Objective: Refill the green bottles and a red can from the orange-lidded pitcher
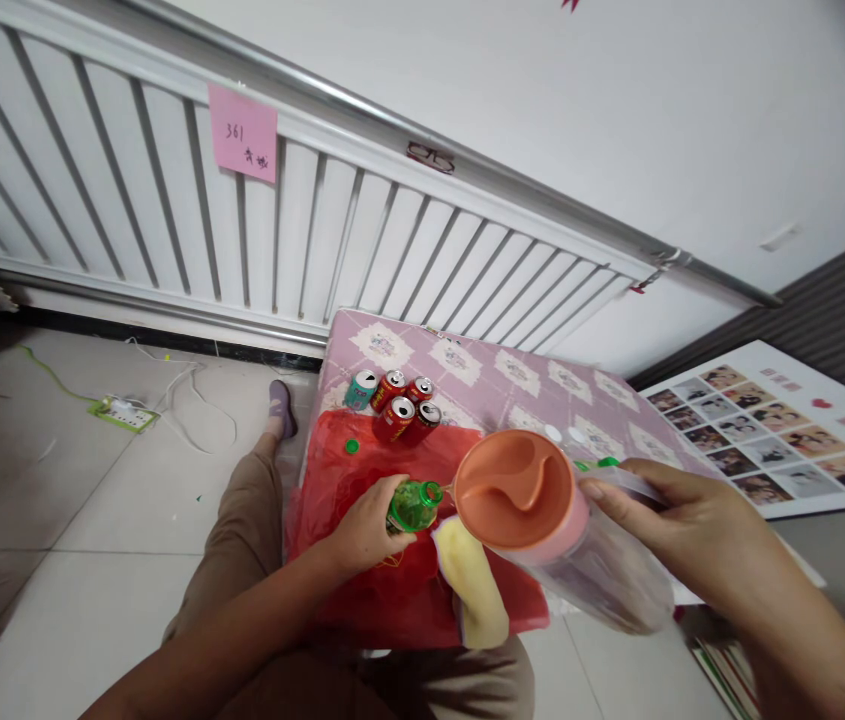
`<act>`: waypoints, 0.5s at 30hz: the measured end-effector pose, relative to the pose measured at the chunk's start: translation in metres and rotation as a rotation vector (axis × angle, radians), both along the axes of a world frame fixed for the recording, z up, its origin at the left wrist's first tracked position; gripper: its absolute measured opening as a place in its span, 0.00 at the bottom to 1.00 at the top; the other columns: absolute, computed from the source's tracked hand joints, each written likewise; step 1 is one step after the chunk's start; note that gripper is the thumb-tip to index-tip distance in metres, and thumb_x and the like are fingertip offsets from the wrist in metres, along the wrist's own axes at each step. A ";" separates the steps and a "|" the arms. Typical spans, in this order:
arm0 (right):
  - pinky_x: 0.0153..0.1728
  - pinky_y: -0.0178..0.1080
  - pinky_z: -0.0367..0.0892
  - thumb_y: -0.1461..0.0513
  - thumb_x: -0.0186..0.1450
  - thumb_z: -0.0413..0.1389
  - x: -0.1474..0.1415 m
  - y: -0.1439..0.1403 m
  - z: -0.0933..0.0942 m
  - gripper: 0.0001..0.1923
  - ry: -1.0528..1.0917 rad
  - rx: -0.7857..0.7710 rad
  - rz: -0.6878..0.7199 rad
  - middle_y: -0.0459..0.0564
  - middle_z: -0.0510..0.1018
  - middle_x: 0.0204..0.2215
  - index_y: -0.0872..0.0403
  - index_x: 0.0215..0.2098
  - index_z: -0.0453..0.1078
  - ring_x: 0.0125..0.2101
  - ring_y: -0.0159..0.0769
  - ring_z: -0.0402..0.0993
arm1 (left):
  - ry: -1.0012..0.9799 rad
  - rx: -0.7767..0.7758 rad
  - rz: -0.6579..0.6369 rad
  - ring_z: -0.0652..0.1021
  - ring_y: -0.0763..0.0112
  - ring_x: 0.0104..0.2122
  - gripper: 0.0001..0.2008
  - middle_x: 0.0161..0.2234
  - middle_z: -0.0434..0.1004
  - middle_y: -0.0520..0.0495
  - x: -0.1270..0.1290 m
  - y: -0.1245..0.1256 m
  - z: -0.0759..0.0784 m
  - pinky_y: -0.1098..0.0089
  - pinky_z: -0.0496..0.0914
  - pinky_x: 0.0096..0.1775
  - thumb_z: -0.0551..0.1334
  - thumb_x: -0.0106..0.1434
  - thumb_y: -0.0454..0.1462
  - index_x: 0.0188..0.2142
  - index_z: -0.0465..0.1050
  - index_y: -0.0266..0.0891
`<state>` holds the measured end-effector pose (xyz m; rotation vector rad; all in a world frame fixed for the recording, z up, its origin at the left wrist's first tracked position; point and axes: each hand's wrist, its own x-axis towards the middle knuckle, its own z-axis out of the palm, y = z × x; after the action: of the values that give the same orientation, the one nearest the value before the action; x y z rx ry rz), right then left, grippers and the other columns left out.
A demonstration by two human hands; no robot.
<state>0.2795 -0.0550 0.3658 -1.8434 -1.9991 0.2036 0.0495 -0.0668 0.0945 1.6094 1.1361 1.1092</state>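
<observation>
My left hand (371,532) is wrapped round a green plastic bottle (411,508), its open mouth facing the pitcher. In my right hand (681,510) is the handle of a clear plastic pitcher (609,580) with an orange lid (504,490). The pitcher is tilted to the left, its lid close to the bottle's mouth. Between them shows what looks like a thin trickle of liquid. A green bottle cap (351,446) lies on the red plastic sheet (347,490). Below the lid rests a yellow cloth (471,580).
Several opened drink cans, red ones (396,420) and a teal one (361,390), stand together on the patterned tablecloth (467,350). Behind the table runs a white radiator (317,220). A photo board (767,430) leans at the right. A power strip (122,412) with cables lies on the floor.
</observation>
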 end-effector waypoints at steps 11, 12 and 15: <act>0.21 0.35 0.66 0.38 0.51 0.59 0.005 0.001 -0.003 0.28 -0.015 -0.114 -0.036 0.49 0.81 0.24 0.53 0.29 0.79 0.26 0.42 0.75 | -0.011 -0.006 0.004 0.71 0.53 0.58 0.39 0.59 0.69 0.38 0.000 0.000 -0.002 0.53 0.64 0.61 0.71 0.51 0.33 0.61 0.60 0.40; 0.21 0.35 0.66 0.38 0.51 0.59 0.003 0.001 -0.003 0.28 -0.014 -0.115 -0.039 0.49 0.81 0.24 0.53 0.29 0.78 0.26 0.42 0.75 | -0.010 -0.006 0.002 0.71 0.53 0.59 0.39 0.59 0.69 0.38 -0.001 0.000 -0.002 0.53 0.64 0.61 0.71 0.51 0.33 0.61 0.60 0.40; 0.22 0.36 0.66 0.38 0.51 0.59 0.002 0.001 -0.002 0.28 0.002 -0.121 -0.048 0.49 0.82 0.26 0.53 0.30 0.78 0.26 0.42 0.75 | 0.004 -0.009 -0.003 0.70 0.52 0.59 0.39 0.59 0.68 0.36 -0.001 -0.001 -0.001 0.53 0.63 0.61 0.71 0.51 0.33 0.61 0.60 0.39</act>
<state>0.2820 -0.0544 0.3635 -1.9622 -1.9777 0.3182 0.0486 -0.0675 0.0933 1.6067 1.1395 1.0984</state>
